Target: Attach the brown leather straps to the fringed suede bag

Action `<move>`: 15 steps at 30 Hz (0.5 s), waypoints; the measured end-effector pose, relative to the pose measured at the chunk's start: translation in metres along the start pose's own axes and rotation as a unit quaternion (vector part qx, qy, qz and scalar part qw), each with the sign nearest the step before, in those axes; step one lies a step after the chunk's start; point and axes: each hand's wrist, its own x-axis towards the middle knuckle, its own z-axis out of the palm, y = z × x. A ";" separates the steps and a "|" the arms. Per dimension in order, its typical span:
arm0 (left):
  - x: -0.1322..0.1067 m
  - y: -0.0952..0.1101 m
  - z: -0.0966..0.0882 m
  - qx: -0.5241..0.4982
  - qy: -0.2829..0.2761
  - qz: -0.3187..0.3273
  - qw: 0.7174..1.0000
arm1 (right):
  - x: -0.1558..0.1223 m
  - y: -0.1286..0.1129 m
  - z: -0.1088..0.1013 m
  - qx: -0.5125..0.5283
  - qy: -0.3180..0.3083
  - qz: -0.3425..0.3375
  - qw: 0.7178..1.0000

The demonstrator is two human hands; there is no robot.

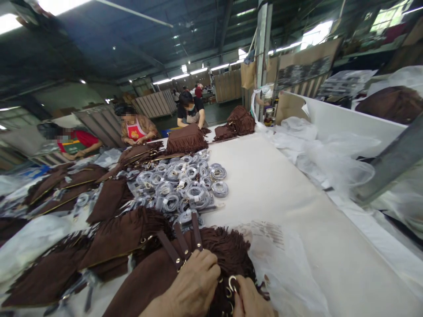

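A dark brown fringed bag (145, 277) lies at the near edge of the table, below both hands. My left hand (194, 277) is closed on brown straps (181, 240), which fan out past its knuckles and carry gold studs. Its fingertips are turned away from view. Close beside it, my right hand (249, 299) pinches a gold ring (233, 282) between thumb and finger. More gold rings show just below, between the two hands. The fringe (228, 251) spreads out behind the hands, and the lower part of the right hand runs out of the picture.
Coiled straps in clear wrap (194, 196) lie heaped mid-table. Brown bags (122, 237) cover the left side. A clear plastic bag (280, 264) lies to the right on the white tabletop (251, 176). A slanted grey post (393, 163) stands at right. Several co-workers (191, 110) work across the table.
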 end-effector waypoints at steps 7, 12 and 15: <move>0.004 0.011 0.012 -0.010 -0.043 -0.109 0.993 | 0.033 -0.012 -0.008 0.019 -0.042 -0.032 0.998; 0.012 0.020 0.014 -0.033 -0.008 -0.165 0.986 | 0.036 -0.011 -0.011 0.061 -0.076 -0.029 0.995; 0.020 0.020 0.014 -0.030 -0.005 -0.181 0.983 | 0.029 -0.004 -0.006 0.074 -0.094 -0.014 0.993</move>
